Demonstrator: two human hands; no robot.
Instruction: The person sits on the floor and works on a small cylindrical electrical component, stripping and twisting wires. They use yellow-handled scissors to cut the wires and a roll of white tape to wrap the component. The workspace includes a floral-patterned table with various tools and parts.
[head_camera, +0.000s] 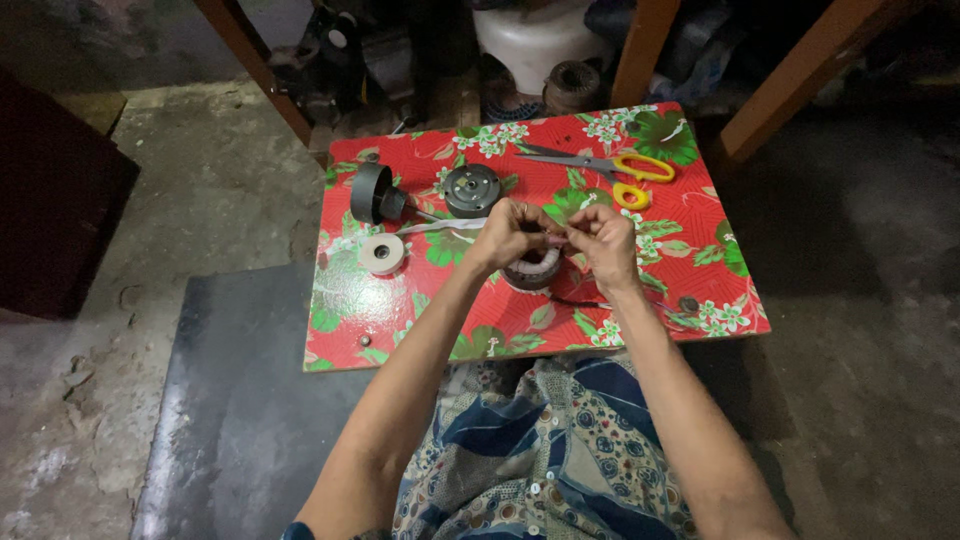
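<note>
Our left hand (508, 235) and right hand (600, 240) meet over the counter (700, 250), both pinched on white tape (440, 225) trailing left toward its roll (382, 254); a ring-shaped coil (532, 272) sits just beneath them.

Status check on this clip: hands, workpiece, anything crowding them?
Left hand and right hand pinch white tape above round coil piece. Scissors lie clear.

Low board (690, 250) with red floral covering, set on a concrete floor (200, 180). On it: yellow-handled scissors (610, 168) at the far right; dark round motor part (471, 189) far centre; black cylindrical piece (373, 194) far left; roll of white tape (382, 254) nearer, left; ring-shaped winding (532, 272) at centre.
</note>
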